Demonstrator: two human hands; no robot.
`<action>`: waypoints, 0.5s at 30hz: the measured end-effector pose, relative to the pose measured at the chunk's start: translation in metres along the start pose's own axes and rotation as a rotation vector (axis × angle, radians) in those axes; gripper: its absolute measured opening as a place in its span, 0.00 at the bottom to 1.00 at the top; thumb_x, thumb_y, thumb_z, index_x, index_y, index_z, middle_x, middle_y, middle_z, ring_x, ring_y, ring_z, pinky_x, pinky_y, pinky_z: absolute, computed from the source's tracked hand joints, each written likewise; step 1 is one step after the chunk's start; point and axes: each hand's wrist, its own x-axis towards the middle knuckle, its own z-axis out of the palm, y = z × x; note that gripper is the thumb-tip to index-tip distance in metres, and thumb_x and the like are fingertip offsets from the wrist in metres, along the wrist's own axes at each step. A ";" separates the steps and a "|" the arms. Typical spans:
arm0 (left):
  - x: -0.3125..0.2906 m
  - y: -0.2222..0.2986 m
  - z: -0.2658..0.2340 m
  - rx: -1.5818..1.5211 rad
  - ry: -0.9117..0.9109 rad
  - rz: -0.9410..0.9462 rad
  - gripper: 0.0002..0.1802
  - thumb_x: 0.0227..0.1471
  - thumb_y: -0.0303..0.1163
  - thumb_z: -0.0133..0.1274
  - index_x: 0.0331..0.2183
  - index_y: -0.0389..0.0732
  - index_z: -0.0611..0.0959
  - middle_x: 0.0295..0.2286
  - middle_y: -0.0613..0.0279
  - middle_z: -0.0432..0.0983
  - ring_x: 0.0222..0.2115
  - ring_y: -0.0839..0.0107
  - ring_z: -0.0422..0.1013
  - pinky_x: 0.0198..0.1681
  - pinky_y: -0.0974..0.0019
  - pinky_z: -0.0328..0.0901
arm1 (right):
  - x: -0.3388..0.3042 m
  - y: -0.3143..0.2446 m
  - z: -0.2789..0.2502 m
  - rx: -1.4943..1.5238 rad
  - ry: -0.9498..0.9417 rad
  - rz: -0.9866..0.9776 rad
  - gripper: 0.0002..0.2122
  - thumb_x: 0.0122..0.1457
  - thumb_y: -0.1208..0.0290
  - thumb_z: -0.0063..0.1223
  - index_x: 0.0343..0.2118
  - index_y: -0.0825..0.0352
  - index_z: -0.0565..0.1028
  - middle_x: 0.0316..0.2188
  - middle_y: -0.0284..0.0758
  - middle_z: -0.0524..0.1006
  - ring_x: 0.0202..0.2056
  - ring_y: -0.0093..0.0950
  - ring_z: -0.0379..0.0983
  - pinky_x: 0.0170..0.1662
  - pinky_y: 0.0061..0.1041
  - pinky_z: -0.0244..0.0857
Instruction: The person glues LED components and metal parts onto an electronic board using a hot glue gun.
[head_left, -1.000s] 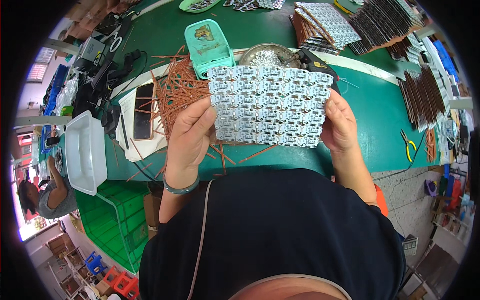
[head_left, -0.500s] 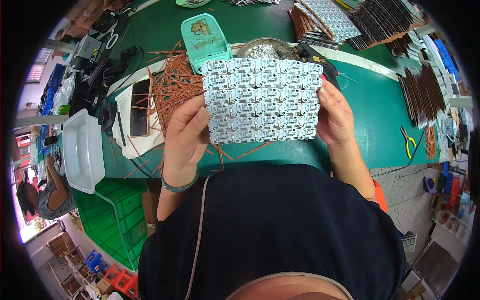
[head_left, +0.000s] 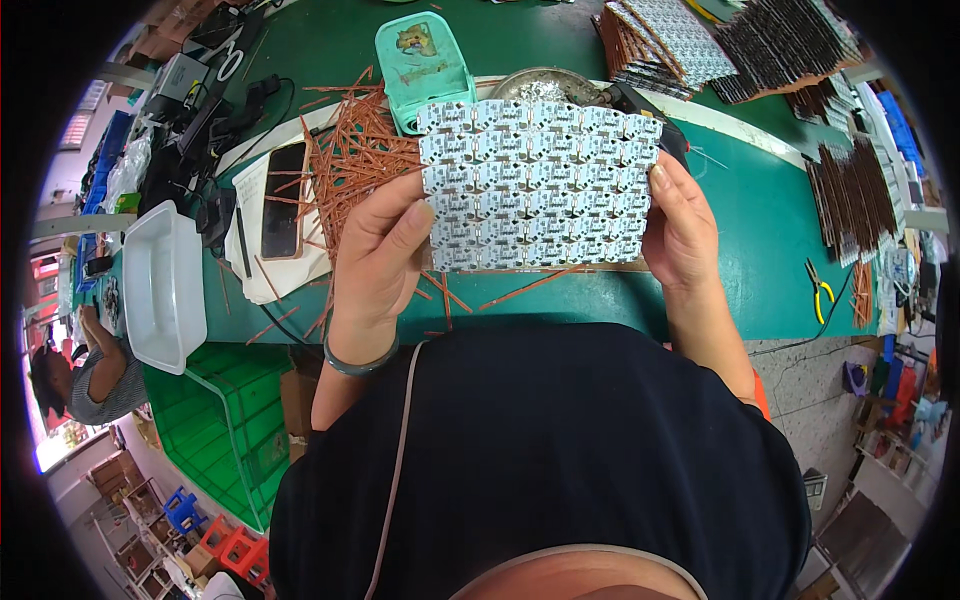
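A white circuit board panel [head_left: 540, 188], printed with rows of small repeated boards, is held up in front of me over the green bench. My left hand [head_left: 382, 245] grips its left edge, thumb on the face and fingers behind. At the right edge my right hand [head_left: 682, 222] pinches it the same way. Most fingers of both hands are hidden behind the panel or curled out of sight. Just beyond the left hand lies a heap of thin brown strips [head_left: 350, 150]. Behind the panel's top edge are a round metal dish [head_left: 545, 84] and a turquoise plastic container [head_left: 425, 65].
Stacks of panels [head_left: 665, 45] and dark boards [head_left: 855, 195] stand at the right and back right. Yellow-handled pliers [head_left: 820, 292] lie at the right. To the left are a phone [head_left: 284, 205] on paper, a white tub [head_left: 165, 290], a green crate [head_left: 215, 420] and another person [head_left: 95, 370].
The whole scene shifts slightly in the picture. The panel looks tilted a little differently, with a brown edge now showing beneath it. Both hands keep their hold.
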 end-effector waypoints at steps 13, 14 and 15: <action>0.004 0.000 -0.001 -0.089 0.008 -0.078 0.18 0.55 0.25 0.41 0.47 0.27 0.67 0.40 0.54 0.70 0.41 0.72 0.68 0.45 0.69 0.63 | 0.002 0.008 -0.004 -0.033 0.080 0.069 0.13 0.59 0.68 0.41 0.43 0.71 0.68 0.33 0.32 0.75 0.31 0.16 0.71 0.33 0.14 0.65; 0.003 0.000 -0.002 -0.091 0.010 -0.079 0.18 0.55 0.25 0.41 0.47 0.27 0.67 0.40 0.54 0.70 0.41 0.72 0.68 0.45 0.69 0.63 | 0.002 0.008 -0.003 -0.030 0.090 0.064 0.13 0.59 0.68 0.41 0.44 0.71 0.68 0.33 0.32 0.75 0.32 0.17 0.71 0.35 0.15 0.65; 0.003 0.000 -0.003 -0.067 0.023 -0.089 0.18 0.55 0.25 0.41 0.47 0.27 0.67 0.40 0.54 0.70 0.41 0.72 0.68 0.45 0.70 0.63 | 0.002 0.008 -0.003 -0.027 0.099 0.059 0.14 0.59 0.68 0.41 0.44 0.71 0.67 0.33 0.32 0.74 0.32 0.18 0.71 0.36 0.17 0.66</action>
